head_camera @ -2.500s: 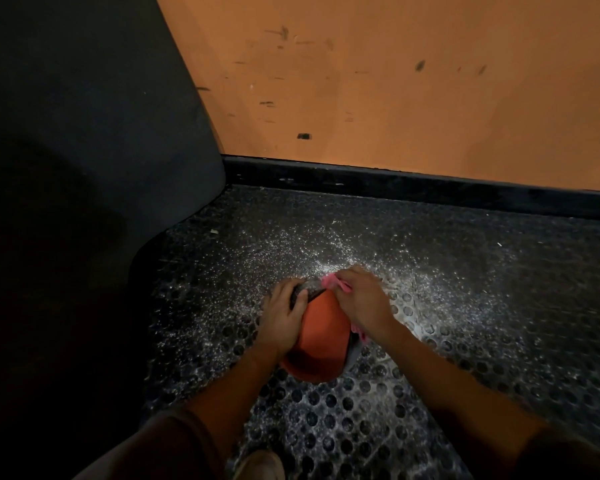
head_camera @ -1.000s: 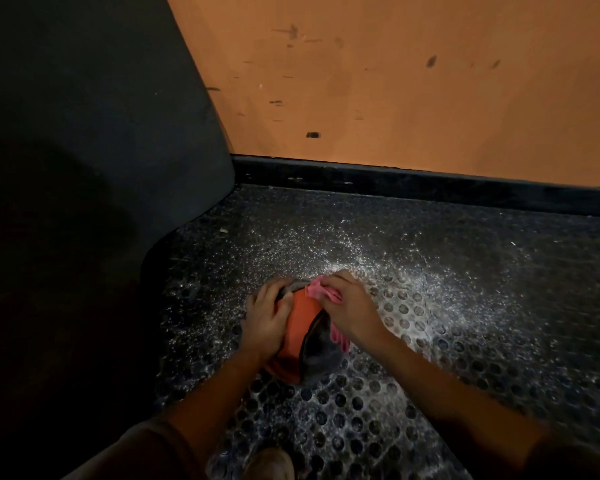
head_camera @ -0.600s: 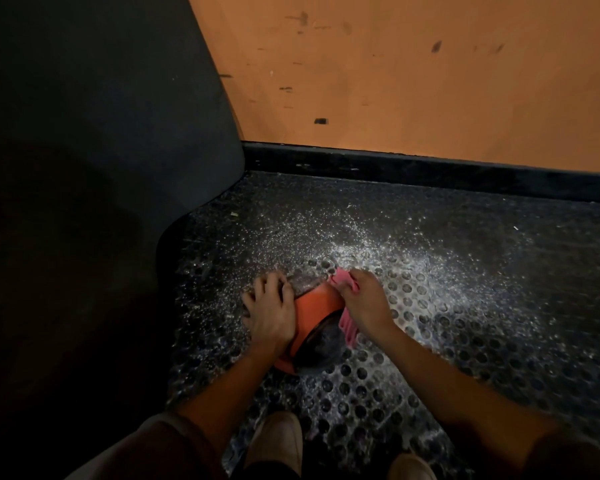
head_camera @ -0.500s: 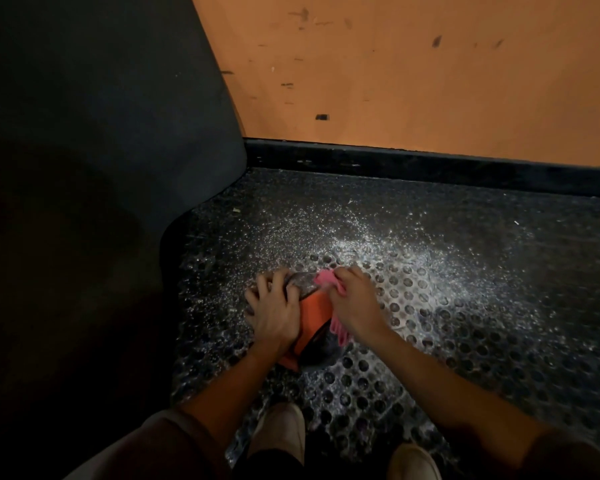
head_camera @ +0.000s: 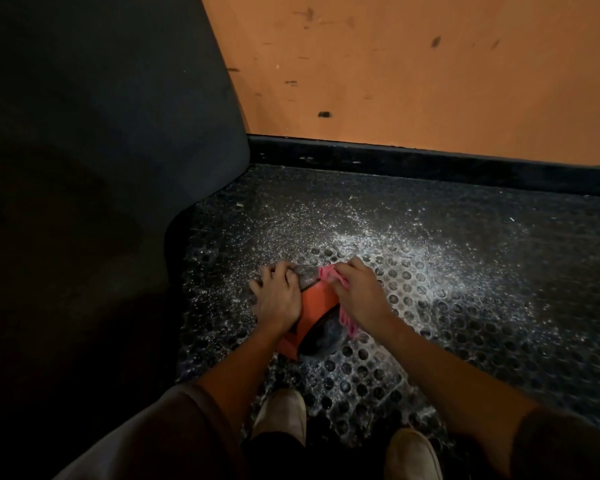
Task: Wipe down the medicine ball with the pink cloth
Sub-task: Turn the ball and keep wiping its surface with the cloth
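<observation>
An orange and dark grey medicine ball (head_camera: 317, 304) rests on the studded black rubber floor (head_camera: 465, 306) in front of me. My left hand (head_camera: 278, 299) lies flat on the ball's left side, fingers spread over its top. My right hand (head_camera: 359, 292) presses the pink cloth (head_camera: 329, 273) against the ball's upper right side. Cloth strands hang out below the palm. Most of the ball is hidden under both hands.
A dark padded panel (head_camera: 101, 168) fills the left side. An orange wall (head_camera: 430, 71) with a black baseboard (head_camera: 430, 166) closes the back. White dust speckles the floor around the ball. My two shoes (head_camera: 281, 415) show at the bottom edge.
The ball has rolled so less orange and more dark grey faces up. My right hand with the cloth has shifted over the ball's top. The view has tilted down, bringing my shoes in.
</observation>
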{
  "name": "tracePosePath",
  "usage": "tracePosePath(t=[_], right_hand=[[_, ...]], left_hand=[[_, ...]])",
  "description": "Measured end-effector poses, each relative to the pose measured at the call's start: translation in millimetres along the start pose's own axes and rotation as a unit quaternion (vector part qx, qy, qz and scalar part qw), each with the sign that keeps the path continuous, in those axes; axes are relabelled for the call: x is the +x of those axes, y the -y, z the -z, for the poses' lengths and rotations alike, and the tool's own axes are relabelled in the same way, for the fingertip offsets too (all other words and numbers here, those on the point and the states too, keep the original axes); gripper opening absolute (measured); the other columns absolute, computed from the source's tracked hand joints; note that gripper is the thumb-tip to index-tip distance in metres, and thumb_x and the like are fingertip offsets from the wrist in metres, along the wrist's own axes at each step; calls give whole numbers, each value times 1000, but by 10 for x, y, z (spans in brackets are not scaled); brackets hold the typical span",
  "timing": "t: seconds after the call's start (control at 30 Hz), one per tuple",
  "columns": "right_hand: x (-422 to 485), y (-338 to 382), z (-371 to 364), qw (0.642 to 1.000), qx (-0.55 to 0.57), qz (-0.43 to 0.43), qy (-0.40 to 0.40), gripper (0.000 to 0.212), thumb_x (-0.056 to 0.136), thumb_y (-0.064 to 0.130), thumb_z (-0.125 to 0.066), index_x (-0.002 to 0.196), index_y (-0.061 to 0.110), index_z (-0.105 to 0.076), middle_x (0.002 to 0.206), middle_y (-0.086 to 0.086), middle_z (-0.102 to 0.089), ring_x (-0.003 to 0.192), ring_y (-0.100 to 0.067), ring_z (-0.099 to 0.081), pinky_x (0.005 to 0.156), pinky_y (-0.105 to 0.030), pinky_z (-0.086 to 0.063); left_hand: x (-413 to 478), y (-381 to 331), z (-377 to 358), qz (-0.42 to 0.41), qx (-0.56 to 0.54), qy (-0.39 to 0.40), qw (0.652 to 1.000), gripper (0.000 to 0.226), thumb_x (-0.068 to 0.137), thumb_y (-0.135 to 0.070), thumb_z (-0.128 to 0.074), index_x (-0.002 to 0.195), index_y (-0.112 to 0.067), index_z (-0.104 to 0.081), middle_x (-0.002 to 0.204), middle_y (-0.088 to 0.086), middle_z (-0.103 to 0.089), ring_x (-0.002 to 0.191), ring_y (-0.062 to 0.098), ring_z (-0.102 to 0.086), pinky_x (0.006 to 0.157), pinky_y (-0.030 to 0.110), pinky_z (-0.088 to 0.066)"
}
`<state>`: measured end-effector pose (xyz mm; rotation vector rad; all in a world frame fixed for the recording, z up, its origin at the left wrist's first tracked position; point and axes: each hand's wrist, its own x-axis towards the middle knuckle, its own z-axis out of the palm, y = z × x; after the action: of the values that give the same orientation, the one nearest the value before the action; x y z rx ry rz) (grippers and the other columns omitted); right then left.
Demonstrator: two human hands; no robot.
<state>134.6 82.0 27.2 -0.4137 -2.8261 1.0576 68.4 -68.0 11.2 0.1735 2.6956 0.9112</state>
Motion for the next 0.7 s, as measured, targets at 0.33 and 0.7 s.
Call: tracePosePath(t=[0.33,0.7], right_hand=[[-30,112,-43,999,-28,8,-16,24,94,34,-56,114,24,-65,102,8,-45,100,-19,-49,74,-26,-40],[-266,169,-68,992,-52,111,17,28,91,41,-56,117,32,-64,114,11,-48,107,-10,-42,78,-21,-44]], left_hand=[[-10,69,-59,-10,-21,0,1000,46,92,-53,-11,117,-32,-43,129,1,-47,124,29,-40,102,49,-24],[-81,142,-62,-9,-51,-27,998,56,84,-57,-3,115,-33,-43,130,0,-48,126,29,-41,104,52,-27]])
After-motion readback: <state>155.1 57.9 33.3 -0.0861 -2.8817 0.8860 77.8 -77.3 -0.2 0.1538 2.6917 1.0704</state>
